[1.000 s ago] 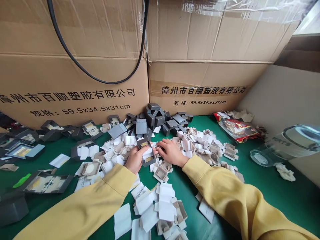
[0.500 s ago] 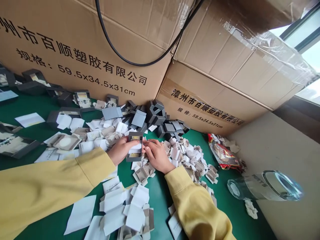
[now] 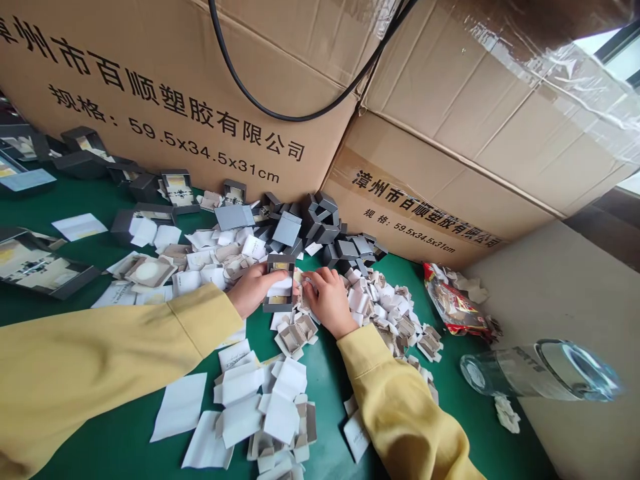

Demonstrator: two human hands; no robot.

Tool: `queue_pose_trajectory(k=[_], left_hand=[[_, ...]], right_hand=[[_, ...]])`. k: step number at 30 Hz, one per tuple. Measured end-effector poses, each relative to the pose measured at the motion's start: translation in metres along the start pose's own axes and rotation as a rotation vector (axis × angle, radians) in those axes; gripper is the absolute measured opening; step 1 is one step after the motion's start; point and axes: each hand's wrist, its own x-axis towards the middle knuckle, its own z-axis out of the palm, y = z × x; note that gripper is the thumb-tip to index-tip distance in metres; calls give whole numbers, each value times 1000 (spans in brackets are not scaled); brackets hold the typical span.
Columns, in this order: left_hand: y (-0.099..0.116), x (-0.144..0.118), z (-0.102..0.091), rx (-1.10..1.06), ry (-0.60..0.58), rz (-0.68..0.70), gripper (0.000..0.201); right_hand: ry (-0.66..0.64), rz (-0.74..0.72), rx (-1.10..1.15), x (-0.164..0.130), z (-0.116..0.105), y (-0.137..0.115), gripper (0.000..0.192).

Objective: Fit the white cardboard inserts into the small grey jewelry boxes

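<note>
In my left hand (image 3: 251, 288) is a small dark grey box (image 3: 279, 306), its open face up. My thumb presses over a white folded card insert (image 3: 281, 288) inside it, with yellowish patches above and below. My right hand (image 3: 331, 301) is just right of the box, its fingers curled down over small folded card pieces. What its fingertips pinch, if anything, is hidden. Loose grey-white card inserts (image 3: 385, 307) are heaped to the right of my right hand. Below the box, larger white folded cards (image 3: 243, 420) lie in a pile.
Dark grey boxes (image 3: 320, 220) are heaped at the back against large cardboard cartons (image 3: 425, 153). More open boxes (image 3: 43, 267) lie at left on the green table (image 3: 125, 447). A clear glass bottle (image 3: 535, 370), crumpled tissue (image 3: 507, 415) and red snack packet (image 3: 457, 303) are at right.
My right hand has moved slightly right, its fingers now apart from the box edge. My left hand still holds the box. The whole view has shifted a little.
</note>
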Motion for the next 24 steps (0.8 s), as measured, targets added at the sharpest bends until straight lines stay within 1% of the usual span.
queue_pose_trajectory(k=[3,7,10,12,15,19,21,22,24], left_hand=[[-1,0,-1,-1,-5,10,16],[-5,4,-5,38,-18,23,19],[-7,6,-7,76,16,35,23],[-8,7,-7,82,4,40,24],[-7,7,-5,77,-11,31,25],[-6,6,-3,73,-2,16,27],[-6,6,-3,69,-20,17,28],[-6,5,-3,72,-25,22,28],[-7,5,-2,73,-41,34,28]], right_hand=[[-49,-35,29,2,-3,2,19],[-197,-201,61,7,-11,10,17],[-243,-297,68,10,-18,15,18],[-261,-321,96,10,-21,15,20],[-242,-316,116,9,-20,13,24],[-166,-291,99,5,-13,12,44],[-127,-230,180,4,-9,12,51],[-105,-186,239,4,-7,13,49],[-80,-142,323,3,-5,12,37]])
